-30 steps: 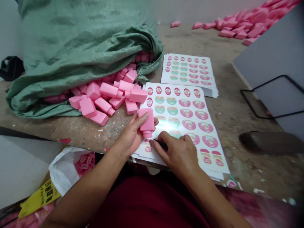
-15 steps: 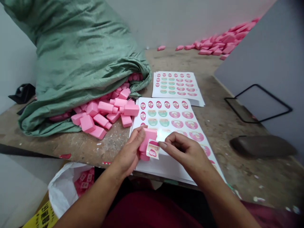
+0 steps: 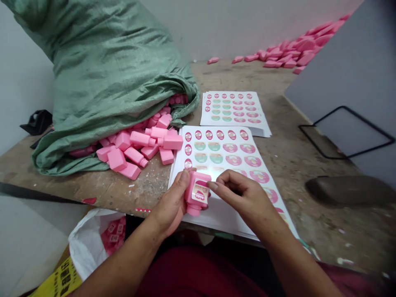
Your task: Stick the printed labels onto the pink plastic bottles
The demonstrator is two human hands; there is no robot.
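My left hand (image 3: 173, 198) is wrapped around a small pink plastic bottle (image 3: 194, 207), its neck tilted down toward me. A white, cream and pink label (image 3: 200, 192) lies against the bottle's broad face. The thumb and curled fingers of my right hand (image 3: 236, 192) pinch at the label's upper right edge; whether that edge is stuck down cannot be made out. Beneath both hands is a stack of printed sticker sheets (image 3: 216, 214) with rows of pink and green labels.
A green woven sack (image 3: 117, 62) spills pink bottles (image 3: 136, 154) at left. Behind lies a second stack of sheets (image 3: 235, 109). More bottles (image 3: 287, 53) are heaped at the back right, near a grey panel (image 3: 340, 82). A white bag (image 3: 89, 243) with labelled bottles hangs below the table edge.
The label has gone from sticking out past the bottle's side to lying against its face. My left hand has turned the bottle slightly, and my right hand stays at the label's edge.
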